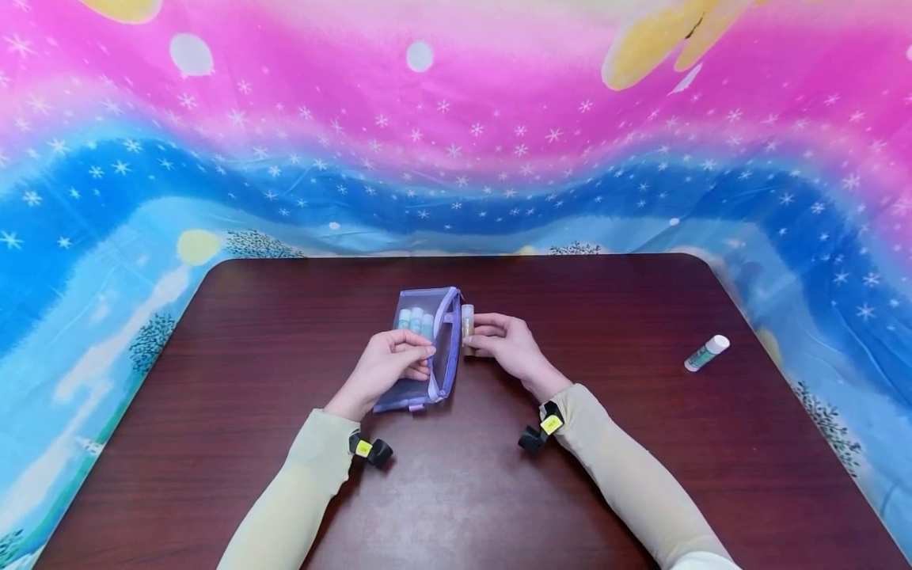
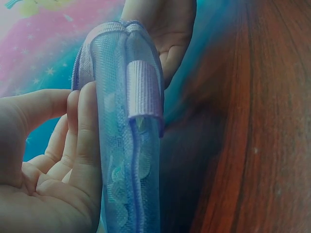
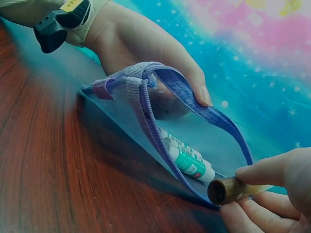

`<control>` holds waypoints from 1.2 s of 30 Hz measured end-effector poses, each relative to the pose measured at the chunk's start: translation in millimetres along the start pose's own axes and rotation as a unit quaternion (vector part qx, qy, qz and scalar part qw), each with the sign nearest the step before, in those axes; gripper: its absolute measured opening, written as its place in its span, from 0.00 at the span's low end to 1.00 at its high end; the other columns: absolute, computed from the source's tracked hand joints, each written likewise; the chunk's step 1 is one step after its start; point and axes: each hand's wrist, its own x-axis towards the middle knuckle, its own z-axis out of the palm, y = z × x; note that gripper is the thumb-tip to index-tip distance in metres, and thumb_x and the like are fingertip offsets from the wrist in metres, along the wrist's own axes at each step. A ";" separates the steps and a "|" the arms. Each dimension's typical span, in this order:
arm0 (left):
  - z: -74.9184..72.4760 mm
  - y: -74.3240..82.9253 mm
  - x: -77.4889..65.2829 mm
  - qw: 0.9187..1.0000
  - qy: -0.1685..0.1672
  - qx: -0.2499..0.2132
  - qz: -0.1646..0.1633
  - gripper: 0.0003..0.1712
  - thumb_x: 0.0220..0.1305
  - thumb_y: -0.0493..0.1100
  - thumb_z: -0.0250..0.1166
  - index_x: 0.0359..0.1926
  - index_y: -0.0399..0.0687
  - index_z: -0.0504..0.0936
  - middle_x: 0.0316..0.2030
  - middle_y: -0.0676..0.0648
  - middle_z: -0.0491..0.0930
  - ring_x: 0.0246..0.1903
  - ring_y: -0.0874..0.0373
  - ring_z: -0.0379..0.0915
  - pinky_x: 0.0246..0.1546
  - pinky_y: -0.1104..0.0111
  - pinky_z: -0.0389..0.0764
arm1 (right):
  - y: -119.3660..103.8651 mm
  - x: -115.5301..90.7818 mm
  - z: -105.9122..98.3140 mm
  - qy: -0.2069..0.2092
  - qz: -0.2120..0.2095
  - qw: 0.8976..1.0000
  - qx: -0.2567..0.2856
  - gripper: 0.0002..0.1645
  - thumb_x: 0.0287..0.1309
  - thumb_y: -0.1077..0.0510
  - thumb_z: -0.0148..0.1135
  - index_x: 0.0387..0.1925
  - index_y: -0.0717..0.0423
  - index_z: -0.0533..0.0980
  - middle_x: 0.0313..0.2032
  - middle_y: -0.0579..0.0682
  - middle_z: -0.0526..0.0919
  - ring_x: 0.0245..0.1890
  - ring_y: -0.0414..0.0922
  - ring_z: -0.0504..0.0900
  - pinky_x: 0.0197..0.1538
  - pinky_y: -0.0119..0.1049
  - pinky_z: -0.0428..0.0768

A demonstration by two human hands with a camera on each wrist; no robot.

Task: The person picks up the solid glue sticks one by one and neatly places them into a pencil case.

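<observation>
A purple mesh zip pouch [image 1: 420, 301] lies unzipped, its mouth facing right. My left hand [image 1: 388, 362] pinches the edge of its mouth, thumb on one rim in the right wrist view. Inside, several white-capped glue sticks [image 1: 416, 319] with green labels show through the mesh; one glue stick [image 3: 189, 162] is visible through the gaping mouth. My right hand [image 1: 509, 346] grips another glue stick [image 1: 467, 324], brownish with a pale cap, between thumb and fingers. Its brown end [image 3: 224, 191] overlaps the pouch's lower rim in the right wrist view.
One more white-capped glue stick [image 1: 707, 353] with a green label stands apart near the right side of the dark red-brown table [image 1: 214, 396]. A colourful printed cloth [image 1: 456, 158] hangs behind and around the table. Each wrist wears a black camera band [image 1: 374, 451].
</observation>
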 end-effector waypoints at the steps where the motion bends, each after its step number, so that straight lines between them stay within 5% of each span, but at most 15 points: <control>1: -0.1 -0.3 0.1 1.000 0.000 0.000 0.000 0.12 0.68 0.34 0.67 0.46 0.26 0.81 0.40 0.29 0.84 0.26 0.55 0.82 0.35 0.63 0.88 | -0.1 0.3 1.0 0.001 0.004 1.000 -0.001 0.26 0.60 0.66 0.71 0.59 0.65 0.78 0.43 0.60 0.87 0.39 0.49 0.87 0.45 0.43 0.87; 15: 0.4 0.0 0.0 1.000 0.001 -0.005 -0.002 0.12 0.69 0.34 0.66 0.46 0.25 0.81 0.41 0.28 0.84 0.26 0.56 0.82 0.34 0.64 0.88 | 2.2 3.4 12.1 -0.037 0.012 0.999 0.020 0.28 0.65 0.65 0.67 0.65 0.68 0.73 0.48 0.63 0.85 0.44 0.51 0.87 0.48 0.45 0.86; 36: 0.6 -0.1 0.6 1.000 0.001 -0.009 0.004 0.11 0.68 0.32 0.66 0.46 0.24 0.81 0.41 0.26 0.83 0.25 0.56 0.82 0.33 0.64 0.88 | -9.2 -5.6 6.7 -0.029 0.003 0.999 0.015 0.27 0.69 0.58 0.65 0.64 0.67 0.74 0.53 0.65 0.83 0.51 0.59 0.84 0.54 0.46 0.84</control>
